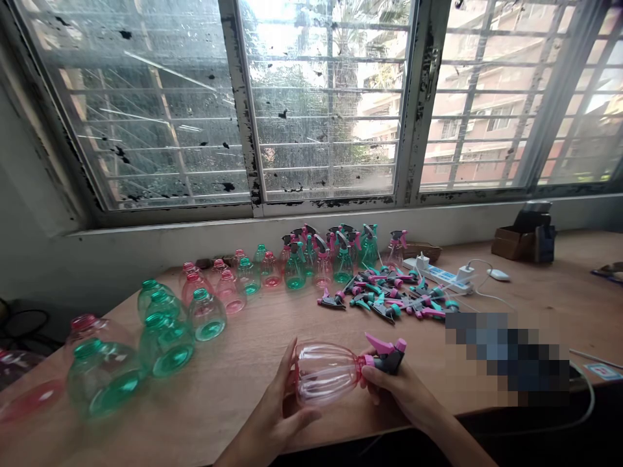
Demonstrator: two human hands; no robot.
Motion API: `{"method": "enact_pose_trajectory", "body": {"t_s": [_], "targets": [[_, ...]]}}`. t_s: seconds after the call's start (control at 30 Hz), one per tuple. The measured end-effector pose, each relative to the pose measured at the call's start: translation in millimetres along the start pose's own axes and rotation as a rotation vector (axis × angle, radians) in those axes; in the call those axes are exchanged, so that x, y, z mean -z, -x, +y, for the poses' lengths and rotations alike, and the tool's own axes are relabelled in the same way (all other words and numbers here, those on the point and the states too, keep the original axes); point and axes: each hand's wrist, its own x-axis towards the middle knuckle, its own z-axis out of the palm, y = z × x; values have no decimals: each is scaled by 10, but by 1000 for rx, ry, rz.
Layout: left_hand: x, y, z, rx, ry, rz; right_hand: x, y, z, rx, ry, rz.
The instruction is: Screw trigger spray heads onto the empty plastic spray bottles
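I have my right hand point(400, 388) pinching the pink spray bottle point(327, 375) at its neck; my left hand point(277, 407) spreads around its base, grip unclear. It lies sideways between them, trigger head point(392, 358) rightward, over the table point(257, 344).

The wooden table point(243, 350) before me carries clear red and green bottles point(168, 344). Loose spray heads point(332, 301) lie heaped beside a white power strip point(440, 277).

No legible text; markings on small label point(603, 371) too tiny.
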Motion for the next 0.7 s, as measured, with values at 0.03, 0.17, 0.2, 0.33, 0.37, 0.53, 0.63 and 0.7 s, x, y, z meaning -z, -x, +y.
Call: {"method": "enact_pose_trajectory", "body": {"t_s": [0.03, 0.17, 0.2, 0.33, 0.37, 0.53, 0.63, 0.7], "targets": [[-1, -1, -8, 3, 29, 13, 1, 0, 1, 0, 3, 0], [34, -32, -49, 31, 111, 26, 15, -4, 16, -10, 26, 2], [45, -42, -55, 34, 109, 12, 18, -6, 19, -11, 28, 4], [55, -65, -37, 36, 66, -15, 15, -13, 11, -1, 14, 9], [51, -63, -27, 39, 58, -14, 10, -13, 5, 0, 14, 7], [37, -29, -13, 7, 24, -7, -20, 6, -31, -6, 60, 13], [61, -22, -75, 10, 52, 0, -26, 15, -36, -21, 117, -3], [78, -27, -123, 9, 100, -2, -25, 14, -27, -25, 134, -3]]}}
